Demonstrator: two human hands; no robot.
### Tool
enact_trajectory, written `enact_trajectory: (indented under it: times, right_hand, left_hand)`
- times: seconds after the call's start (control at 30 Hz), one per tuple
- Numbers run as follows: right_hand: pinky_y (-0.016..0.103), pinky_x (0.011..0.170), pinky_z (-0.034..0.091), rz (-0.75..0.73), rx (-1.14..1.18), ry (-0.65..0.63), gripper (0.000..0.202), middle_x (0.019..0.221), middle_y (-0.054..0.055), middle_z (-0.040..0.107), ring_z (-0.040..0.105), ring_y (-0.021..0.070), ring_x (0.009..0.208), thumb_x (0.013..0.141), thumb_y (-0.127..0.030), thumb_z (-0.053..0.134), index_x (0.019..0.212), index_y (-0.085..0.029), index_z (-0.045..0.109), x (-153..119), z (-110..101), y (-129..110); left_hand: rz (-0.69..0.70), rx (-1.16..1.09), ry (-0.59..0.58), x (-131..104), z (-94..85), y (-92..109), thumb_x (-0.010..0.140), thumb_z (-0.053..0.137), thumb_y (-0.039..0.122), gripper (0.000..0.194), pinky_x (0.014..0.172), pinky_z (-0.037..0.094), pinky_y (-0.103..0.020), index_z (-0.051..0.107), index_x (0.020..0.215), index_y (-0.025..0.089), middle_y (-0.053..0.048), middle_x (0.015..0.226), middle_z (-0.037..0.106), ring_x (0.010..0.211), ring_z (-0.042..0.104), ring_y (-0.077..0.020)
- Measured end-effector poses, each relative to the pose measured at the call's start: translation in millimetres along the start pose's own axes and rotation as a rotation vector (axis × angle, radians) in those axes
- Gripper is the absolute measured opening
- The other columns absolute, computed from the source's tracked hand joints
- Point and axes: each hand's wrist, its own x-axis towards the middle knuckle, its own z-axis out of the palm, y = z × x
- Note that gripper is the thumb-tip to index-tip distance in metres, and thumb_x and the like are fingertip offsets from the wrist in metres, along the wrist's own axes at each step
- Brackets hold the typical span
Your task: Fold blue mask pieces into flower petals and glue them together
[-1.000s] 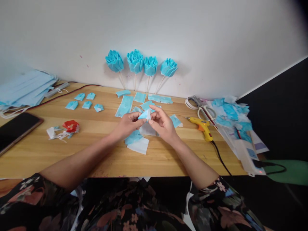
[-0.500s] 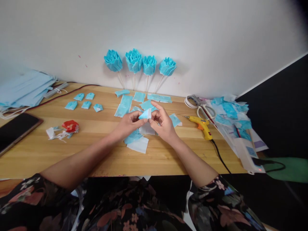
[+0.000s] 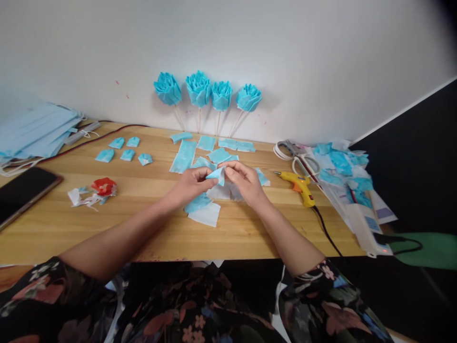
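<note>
A small folded blue-and-white fabric piece (image 3: pixel 218 176) is held between my two hands above the middle of the table. My left hand (image 3: pixel 193 185) pinches its left side between thumb and fingers. At its right edge, my right hand (image 3: pixel 245 180) grips it with thumb and fingertips. Blue cut pieces (image 3: pixel 184 156) lie flat behind my hands, and a white-sided piece (image 3: pixel 206 214) lies just in front of them. Several small folded blue pieces (image 3: pixel 127 155) rest at the left.
Blue fabric flowers (image 3: pixel 199 89) on sticks lean against the wall. At right are a yellow glue gun (image 3: pixel 302 186), scissors (image 3: pixel 306 164) and blue scraps (image 3: pixel 339 164). Masks (image 3: pixel 43 128), a phone (image 3: pixel 26 193) and a red crumpled scrap (image 3: pixel 104 186) are at left.
The fingers of my right hand have curled lower over the piece, and its right end has changed shape, with its white band now turned into a pointed fold.
</note>
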Motion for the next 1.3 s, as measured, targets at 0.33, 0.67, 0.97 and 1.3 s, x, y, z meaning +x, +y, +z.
enact_trajectory:
  times: [0.33,0.67,0.97,1.3]
  right_hand:
    - [0.024,0.06,0.041,-0.059,-0.087,0.073,0.017,0.066,-0.003,0.055,0.049,0.0104,0.062,0.084,-0.035,0.066,0.076,-0.02,0.066,2,3,-1]
    - [0.026,0.064,0.046,-0.096,-0.126,0.083,0.012,0.071,-0.002,0.062,0.056,0.0113,0.066,0.083,-0.033,0.067,0.083,-0.02,0.069,2,6,2]
    - [0.035,0.082,0.053,-0.409,-0.418,0.073,0.008,0.088,0.002,0.074,0.067,0.0172,0.085,0.09,-0.025,0.064,0.087,-0.023,0.071,0,-2,-4]
    - [0.048,0.096,0.053,-0.461,-0.503,0.057,0.03,0.11,0.004,0.075,0.067,0.0235,0.104,0.092,-0.024,0.059,0.12,-0.032,0.069,-2,-9,-4]
  left_hand:
    - [0.005,0.094,-0.052,0,-0.3,-1,0.082,0.062,0.044,0.031,0.053,0.032,-0.024,0.054,0.069,0.018,0.004,0.061,0.049,0.057,0.044,-0.0091]
    - [-0.031,0.075,0.002,4,-1.6,-9,0.08,0.062,0.05,0.038,0.053,0.033,-0.024,0.056,0.06,0.017,0.003,0.057,0.051,0.054,0.043,-0.0088]
    - [-0.087,-0.022,0.044,4,-1.6,-6,0.073,0.069,0.05,0.038,0.05,0.036,-0.023,0.057,0.057,0.018,0.003,0.053,0.053,0.051,0.044,-0.0083]
    - [-0.102,-0.08,0.072,5,-3.1,-7,0.074,0.071,0.047,0.035,0.049,0.037,-0.022,0.058,0.058,0.017,0.002,0.054,0.054,0.05,0.045,-0.0081]
